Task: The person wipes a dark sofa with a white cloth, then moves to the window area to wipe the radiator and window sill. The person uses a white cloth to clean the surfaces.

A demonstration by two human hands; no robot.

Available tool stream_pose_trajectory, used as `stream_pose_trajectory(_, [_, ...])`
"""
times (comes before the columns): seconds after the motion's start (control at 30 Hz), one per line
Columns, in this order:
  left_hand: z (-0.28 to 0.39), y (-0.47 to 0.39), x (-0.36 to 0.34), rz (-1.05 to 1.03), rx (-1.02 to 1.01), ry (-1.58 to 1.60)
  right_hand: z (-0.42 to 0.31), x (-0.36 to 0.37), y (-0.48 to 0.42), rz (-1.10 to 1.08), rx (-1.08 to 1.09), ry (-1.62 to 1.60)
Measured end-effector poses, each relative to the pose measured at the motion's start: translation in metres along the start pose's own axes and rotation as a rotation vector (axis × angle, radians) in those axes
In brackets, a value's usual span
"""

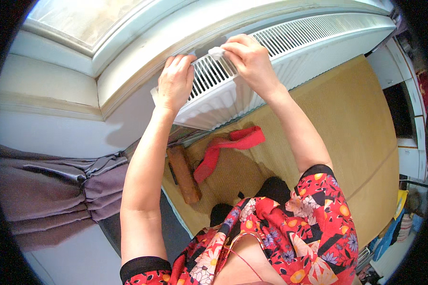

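A white panel radiator [232, 96] with a slotted top grille [208, 76] runs along the wall under the window ledge. At its left end, my left hand [174, 80] grips the top, its fingers bent over the rear edge and their tips hidden. My right hand [251, 60] is farther right over the grille. A small white wad, perhaps cloth or tissue [217, 52], is pinched between its thumb and fingers and lies against the slots.
A pale window ledge [135, 80] stands behind the radiator. Gathered purple curtains [53, 188] hang at left. Below, a red strap-like fabric strip [217, 149] and a brown wooden block [183, 174] lie on a tan woven mat [342, 142]. White drawers [410, 160] stand at right.
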State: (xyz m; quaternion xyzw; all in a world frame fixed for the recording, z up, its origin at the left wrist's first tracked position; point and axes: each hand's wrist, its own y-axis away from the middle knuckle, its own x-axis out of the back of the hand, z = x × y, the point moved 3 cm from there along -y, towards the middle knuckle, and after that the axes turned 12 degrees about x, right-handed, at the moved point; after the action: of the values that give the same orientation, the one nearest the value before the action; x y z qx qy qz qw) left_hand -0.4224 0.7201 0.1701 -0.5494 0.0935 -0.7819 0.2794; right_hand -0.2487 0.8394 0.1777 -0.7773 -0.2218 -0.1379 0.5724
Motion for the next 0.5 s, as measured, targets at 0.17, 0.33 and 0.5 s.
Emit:
stream_pose_trajectory(0.17, [0.003, 0.002, -0.009, 0.029, 0.007, 0.013, 0.006, -0.028, -0.005, -0.319, 0.188, 0.202])
stream_pose_trajectory(0.33, [-0.018, 0.014, -0.020, 0.040, 0.040, -0.025, -0.010, 0.006, 0.024, -0.493, 0.087, -0.073])
stream_pose_trajectory(0.5, [-0.019, 0.012, -0.025, 0.088, 0.014, -0.017, -0.008, -0.008, 0.019, -0.459, 0.117, 0.082])
